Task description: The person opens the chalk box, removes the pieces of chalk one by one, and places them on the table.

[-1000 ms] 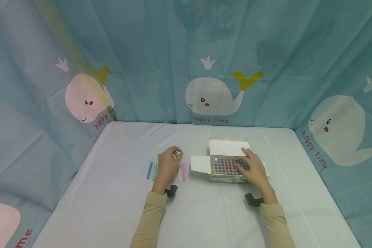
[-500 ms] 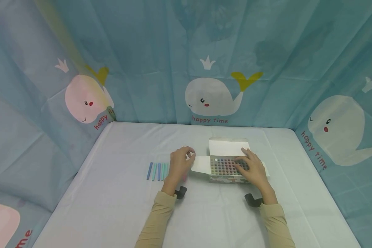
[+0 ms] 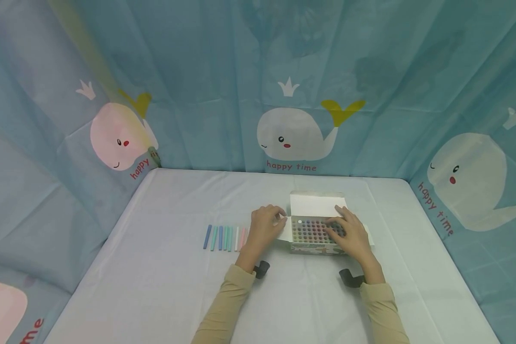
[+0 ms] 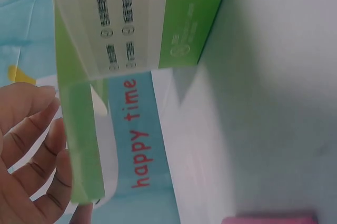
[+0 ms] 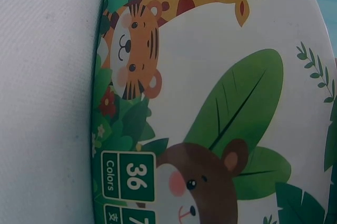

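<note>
An open box of chalk sticks [image 3: 311,249] stands right of centre, with round coloured ends showing in rows. My right hand [image 3: 350,234] rests over its right side, thumb and forefinger above the chalk ends, fingers spread. My left hand [image 3: 264,225] hovers by the box's left flap [image 3: 286,231], with its fingers bent and nothing visible between them. In the left wrist view, the left fingers [image 4: 31,155] are beside the green-edged flap [image 4: 87,145]; whether they touch it I cannot tell. A row of chalk sticks [image 3: 220,238] lies left of the box, partly behind the left hand.
The box's white lid [image 3: 317,204] stands raised at the back. Black wrist mounts [image 3: 262,269] sit below both hands. A white cloth covers the table [image 3: 146,277], with a blue whale-print curtain [image 3: 198,134] around it.
My left hand has moved right, from above the row of chalk sticks to the box's left flap, uncovering most of the row. The right hand has stayed on the box.
</note>
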`<act>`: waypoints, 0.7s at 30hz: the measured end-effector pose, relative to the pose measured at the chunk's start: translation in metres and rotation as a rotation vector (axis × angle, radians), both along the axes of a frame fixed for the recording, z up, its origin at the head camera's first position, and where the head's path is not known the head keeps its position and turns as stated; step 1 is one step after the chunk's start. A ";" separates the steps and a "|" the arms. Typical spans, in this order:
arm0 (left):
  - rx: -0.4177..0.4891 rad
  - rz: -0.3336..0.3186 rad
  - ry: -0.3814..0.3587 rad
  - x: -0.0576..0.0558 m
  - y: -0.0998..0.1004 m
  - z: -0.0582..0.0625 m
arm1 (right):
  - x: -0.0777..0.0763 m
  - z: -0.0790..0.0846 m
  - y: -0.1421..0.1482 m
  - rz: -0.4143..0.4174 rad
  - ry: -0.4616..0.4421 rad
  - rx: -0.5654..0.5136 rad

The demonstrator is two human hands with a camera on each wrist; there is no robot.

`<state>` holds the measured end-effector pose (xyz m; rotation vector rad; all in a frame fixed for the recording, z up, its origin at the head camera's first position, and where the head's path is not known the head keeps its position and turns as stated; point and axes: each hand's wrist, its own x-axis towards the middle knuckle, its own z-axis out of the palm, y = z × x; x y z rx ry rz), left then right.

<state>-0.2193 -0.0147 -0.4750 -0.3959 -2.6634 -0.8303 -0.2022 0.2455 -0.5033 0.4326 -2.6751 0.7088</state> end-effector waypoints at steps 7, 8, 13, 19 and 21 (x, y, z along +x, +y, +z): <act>-0.042 -0.048 -0.014 0.000 0.013 -0.002 | 0.001 0.001 -0.001 -0.005 -0.010 -0.005; -0.055 -0.053 -0.024 0.000 0.014 -0.002 | 0.001 0.001 -0.001 -0.007 -0.011 -0.005; -0.098 -0.070 -0.053 0.000 0.023 -0.002 | 0.001 0.001 -0.001 -0.018 -0.015 -0.009; -0.148 -0.065 -0.064 0.001 0.030 0.000 | 0.001 0.001 0.000 -0.015 -0.014 -0.010; -0.159 -0.054 -0.077 0.002 0.032 0.000 | 0.001 0.001 0.000 -0.013 -0.011 -0.010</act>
